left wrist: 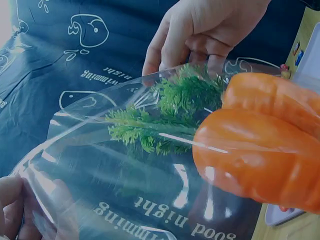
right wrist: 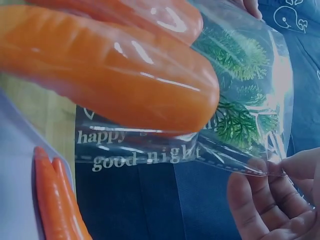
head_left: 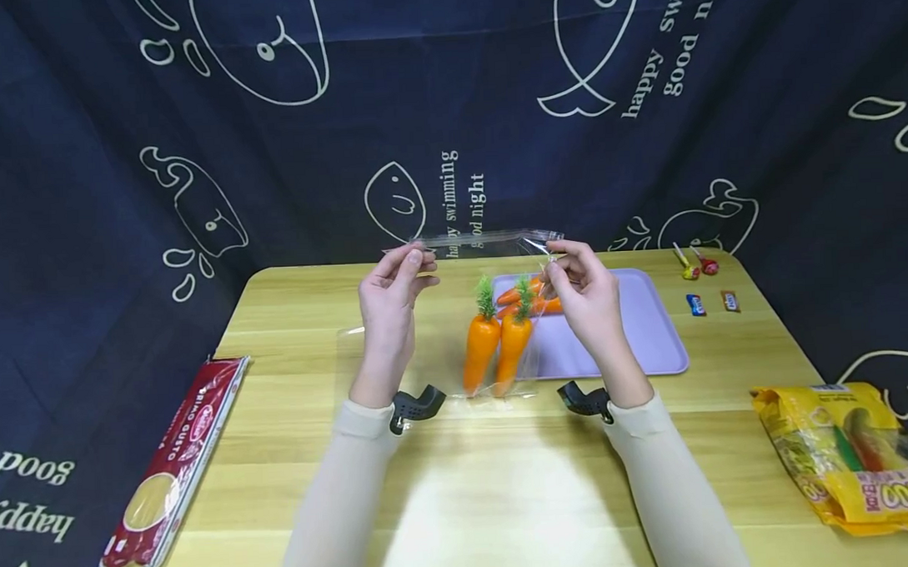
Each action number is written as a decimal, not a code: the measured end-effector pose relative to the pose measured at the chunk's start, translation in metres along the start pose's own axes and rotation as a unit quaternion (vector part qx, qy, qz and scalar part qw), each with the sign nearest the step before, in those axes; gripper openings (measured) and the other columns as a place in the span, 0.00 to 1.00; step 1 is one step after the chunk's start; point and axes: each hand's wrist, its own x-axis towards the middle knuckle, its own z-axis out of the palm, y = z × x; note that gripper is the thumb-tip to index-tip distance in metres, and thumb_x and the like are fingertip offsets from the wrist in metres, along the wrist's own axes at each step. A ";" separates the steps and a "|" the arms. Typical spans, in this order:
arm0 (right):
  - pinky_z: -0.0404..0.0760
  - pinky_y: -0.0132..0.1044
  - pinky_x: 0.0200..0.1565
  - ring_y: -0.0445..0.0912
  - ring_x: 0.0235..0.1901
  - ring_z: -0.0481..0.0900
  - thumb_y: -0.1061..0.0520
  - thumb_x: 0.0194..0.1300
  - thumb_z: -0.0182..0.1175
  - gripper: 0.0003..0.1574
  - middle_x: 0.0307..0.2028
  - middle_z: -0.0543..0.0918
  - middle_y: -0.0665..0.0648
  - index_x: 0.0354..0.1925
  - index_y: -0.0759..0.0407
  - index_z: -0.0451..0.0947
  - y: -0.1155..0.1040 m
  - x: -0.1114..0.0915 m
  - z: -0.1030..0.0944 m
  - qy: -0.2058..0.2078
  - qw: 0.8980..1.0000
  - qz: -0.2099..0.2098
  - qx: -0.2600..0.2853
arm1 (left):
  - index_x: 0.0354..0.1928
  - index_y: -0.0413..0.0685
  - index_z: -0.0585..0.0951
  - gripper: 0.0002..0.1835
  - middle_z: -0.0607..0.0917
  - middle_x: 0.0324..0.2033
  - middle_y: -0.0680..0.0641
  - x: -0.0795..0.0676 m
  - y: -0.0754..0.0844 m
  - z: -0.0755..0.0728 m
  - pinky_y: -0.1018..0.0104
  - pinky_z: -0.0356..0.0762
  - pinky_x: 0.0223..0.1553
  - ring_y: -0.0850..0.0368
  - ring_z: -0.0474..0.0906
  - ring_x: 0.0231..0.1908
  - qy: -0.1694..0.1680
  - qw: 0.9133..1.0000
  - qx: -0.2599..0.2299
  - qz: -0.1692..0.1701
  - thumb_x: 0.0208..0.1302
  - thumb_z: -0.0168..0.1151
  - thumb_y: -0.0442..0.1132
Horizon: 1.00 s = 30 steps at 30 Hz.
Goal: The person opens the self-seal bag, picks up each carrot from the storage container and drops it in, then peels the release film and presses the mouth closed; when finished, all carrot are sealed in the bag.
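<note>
Both hands hold up a clear plastic zip bag (head_left: 482,239) by the two ends of its top edge. My left hand (head_left: 391,298) pinches the left corner between thumb and fingers. The right corner is pinched by my right hand (head_left: 589,291). Inside the bag hang two large toy carrots (head_left: 482,345) side by side, green tops up and orange tips down. In the right wrist view, the green tops (right wrist: 242,117) sit just below the bag's mouth, near my right fingers (right wrist: 245,200).
Behind the bag lies a lavender tray (head_left: 614,345) with several smaller carrots (head_left: 551,306). Two lollipops (head_left: 691,271) and two small wrapped candies (head_left: 696,304) are at the back right. A red spaghetti pack (head_left: 178,447) lies left, a yellow bag (head_left: 843,462) right. A patterned dark curtain (head_left: 433,117) hangs behind.
</note>
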 end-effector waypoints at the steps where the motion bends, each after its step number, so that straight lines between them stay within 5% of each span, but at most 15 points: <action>1: 0.86 0.35 0.32 0.60 0.27 0.81 0.67 0.71 0.56 0.18 0.35 0.84 0.72 0.58 0.65 0.75 0.004 0.001 0.000 0.003 1.000 0.002 -0.002 | 0.46 0.38 0.85 0.11 0.89 0.37 0.46 0.000 0.000 0.001 0.64 0.87 0.40 0.52 0.85 0.37 0.000 1.000 0.000 0.002 0.65 0.67 0.36; 8: 0.85 0.29 0.33 0.49 0.30 0.85 0.61 0.71 0.58 0.17 0.35 0.87 0.62 0.57 0.54 0.78 0.019 0.006 -0.001 0.018 0.998 -0.009 -0.057 | 0.44 0.40 0.87 0.09 0.90 0.36 0.47 -0.002 0.001 0.010 0.64 0.87 0.39 0.53 0.85 0.35 0.009 1.000 0.018 0.024 0.65 0.67 0.37; 15: 0.79 0.22 0.35 0.46 0.39 0.85 0.60 0.68 0.63 0.13 0.41 0.88 0.52 0.50 0.54 0.84 0.014 0.013 0.003 0.081 0.982 -0.084 -0.148 | 0.44 0.38 0.86 0.10 0.90 0.34 0.48 -0.005 0.002 0.015 0.63 0.87 0.39 0.52 0.85 0.35 -0.010 0.998 0.042 0.047 0.67 0.65 0.36; 19: 0.78 0.28 0.38 0.46 0.35 0.81 0.60 0.63 0.69 0.09 0.35 0.86 0.55 0.43 0.57 0.88 -0.007 0.014 0.019 0.118 0.972 -0.156 -0.130 | 0.44 0.37 0.86 0.09 0.89 0.34 0.48 -0.008 0.001 0.019 0.63 0.87 0.39 0.52 0.85 0.36 -0.021 0.997 0.049 0.055 0.68 0.63 0.36; 23: 0.75 0.32 0.36 0.47 0.33 0.78 0.60 0.60 0.71 0.09 0.29 0.83 0.57 0.41 0.58 0.89 -0.036 0.014 0.047 0.112 0.964 -0.224 -0.093 | 0.45 0.36 0.86 0.10 0.89 0.35 0.48 -0.009 0.001 0.022 0.62 0.87 0.39 0.54 0.86 0.38 -0.030 0.996 0.056 0.062 0.69 0.62 0.35; 30: 0.71 0.33 0.33 0.46 0.34 0.75 0.60 0.59 0.72 0.10 0.29 0.83 0.56 0.42 0.58 0.89 -0.056 0.015 0.084 0.083 0.967 -0.232 -0.067 | 0.46 0.34 0.85 0.12 0.89 0.37 0.48 -0.013 0.000 0.026 0.61 0.87 0.40 0.55 0.86 0.38 -0.038 0.993 0.081 0.074 0.69 0.62 0.38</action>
